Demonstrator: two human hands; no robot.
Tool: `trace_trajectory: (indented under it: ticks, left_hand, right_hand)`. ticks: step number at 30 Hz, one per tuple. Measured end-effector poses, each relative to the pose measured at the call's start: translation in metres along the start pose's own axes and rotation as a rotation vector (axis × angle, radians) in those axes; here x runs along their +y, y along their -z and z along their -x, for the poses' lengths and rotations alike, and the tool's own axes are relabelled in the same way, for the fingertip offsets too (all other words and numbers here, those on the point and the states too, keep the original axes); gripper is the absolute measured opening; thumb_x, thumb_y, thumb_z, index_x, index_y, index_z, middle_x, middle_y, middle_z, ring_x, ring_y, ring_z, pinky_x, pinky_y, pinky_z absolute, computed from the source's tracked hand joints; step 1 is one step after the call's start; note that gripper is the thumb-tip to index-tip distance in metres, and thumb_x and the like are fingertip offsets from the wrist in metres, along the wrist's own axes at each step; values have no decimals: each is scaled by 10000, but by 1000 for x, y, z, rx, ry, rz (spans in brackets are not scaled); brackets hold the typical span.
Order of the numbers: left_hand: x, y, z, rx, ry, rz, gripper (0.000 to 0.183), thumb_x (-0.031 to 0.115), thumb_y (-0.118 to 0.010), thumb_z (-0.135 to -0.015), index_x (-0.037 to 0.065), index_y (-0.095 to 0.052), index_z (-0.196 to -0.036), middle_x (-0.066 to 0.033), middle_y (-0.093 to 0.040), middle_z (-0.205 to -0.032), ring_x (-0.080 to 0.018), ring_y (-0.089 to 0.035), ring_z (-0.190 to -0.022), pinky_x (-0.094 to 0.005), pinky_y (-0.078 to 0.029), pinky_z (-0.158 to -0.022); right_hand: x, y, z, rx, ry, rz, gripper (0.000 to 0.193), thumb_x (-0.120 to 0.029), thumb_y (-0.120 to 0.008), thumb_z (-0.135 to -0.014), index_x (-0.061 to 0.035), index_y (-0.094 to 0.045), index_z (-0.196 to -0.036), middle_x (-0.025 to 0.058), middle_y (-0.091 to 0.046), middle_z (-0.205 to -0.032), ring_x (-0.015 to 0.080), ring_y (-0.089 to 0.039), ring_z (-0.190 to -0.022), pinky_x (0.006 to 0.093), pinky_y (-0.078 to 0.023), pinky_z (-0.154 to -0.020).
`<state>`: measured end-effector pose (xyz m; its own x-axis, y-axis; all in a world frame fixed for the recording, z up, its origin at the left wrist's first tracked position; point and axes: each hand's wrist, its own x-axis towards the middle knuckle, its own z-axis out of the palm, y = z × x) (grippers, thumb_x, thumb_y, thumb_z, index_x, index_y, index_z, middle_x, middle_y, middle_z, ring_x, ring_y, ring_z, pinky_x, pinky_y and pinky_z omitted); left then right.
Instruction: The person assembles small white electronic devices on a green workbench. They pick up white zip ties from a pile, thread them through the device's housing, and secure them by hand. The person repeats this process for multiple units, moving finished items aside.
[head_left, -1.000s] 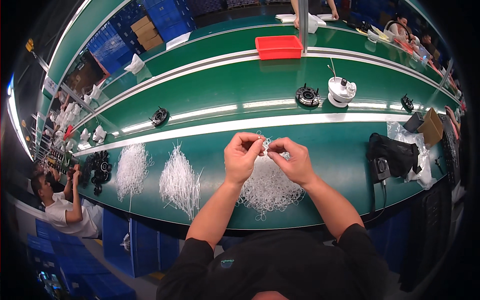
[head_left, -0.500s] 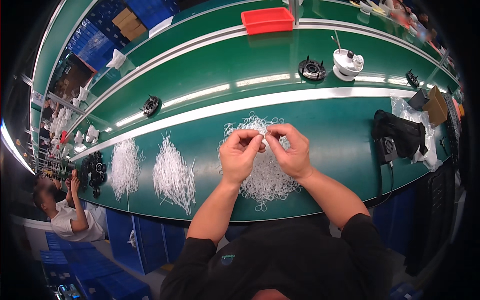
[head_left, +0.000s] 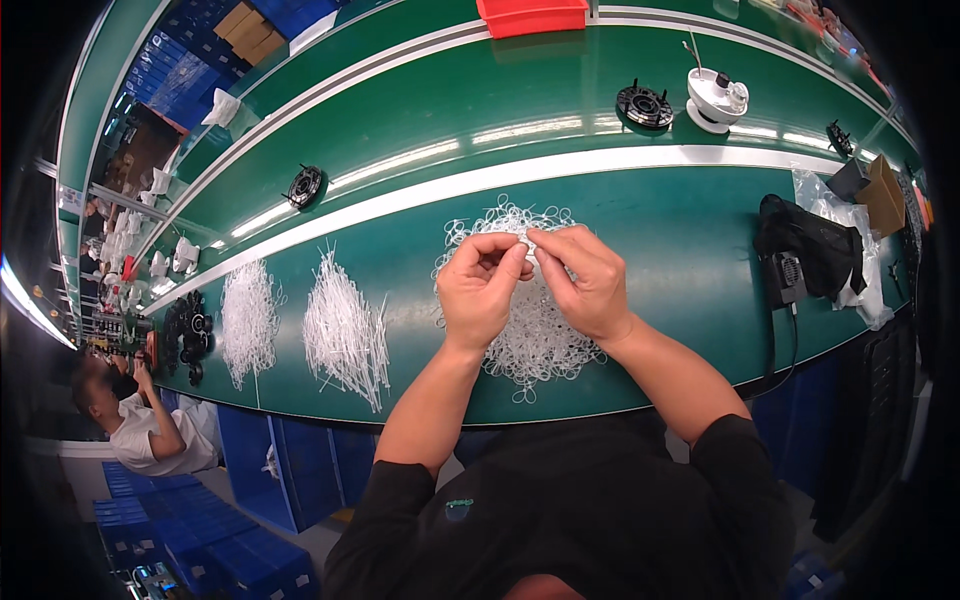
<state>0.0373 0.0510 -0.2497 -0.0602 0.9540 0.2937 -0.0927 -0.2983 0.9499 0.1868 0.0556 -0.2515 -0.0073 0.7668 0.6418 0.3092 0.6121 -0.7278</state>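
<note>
Above a heap of looped white cable ties, both my hands meet at the fingertips. My left hand is closed in a pinch, thumb against forefinger. Facing it, my right hand pinches from the other side. Between them is a small piece of a white cable tie, mostly covered by the fingers. Left of the heap lies a bundle of straight white cable ties. Farther left is another pile of thin white ties, some with curled ends.
Black round parts cluster at the bench's left end. A black bag and an open carton stand at the right. Beyond the white rail are a black ring-shaped part, a white device and a red tray. A person sits at left.
The view has shifted, so the bench sits slightly higher in the picture. My right fingers have bent closer over the small white tie, and both hands stay pinched together.
</note>
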Motion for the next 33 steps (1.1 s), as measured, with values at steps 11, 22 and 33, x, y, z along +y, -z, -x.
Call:
trace_trajectory:
  ticks: [11, 22, 33]
  left_hand:
    - [-8, 3, -1, -48, -114, -243, 90, -18, -683, -891, -30, -665, -979, -77, -684, -877, -120, -664, -729, -244, -556, -661]
    - [-1, 18, -16, -233, -303, -497, 132, -32, -687, -827, 2, -700, -954, -93, -681, -864, -174, -655, -725, -276, -513, -631]
    - [18, 116, -22, 146, -64, -856, 120, 90, -728, -844, 6, -691, -921, -83, -694, -789, -147, -656, -710, -272, -524, -660]
  right_hand:
    - [3, -3, 2, 30, 23, -5, 249, 51, -670, -826, -24, -715, -1060, 109, -670, -856, 231, -654, -702, 323, -522, -598]
    - [5, -6, 5, 5, -88, -30, 267, 23, -706, -847, -21, -613, -1093, 95, -676, -834, 176, -649, -722, 295, -529, -681]
    - [10, -1, -3, -102, -1, 194, 125, -61, -727, -819, -56, -670, -931, 57, -648, -813, 217, -567, -682, 362, -455, -845]
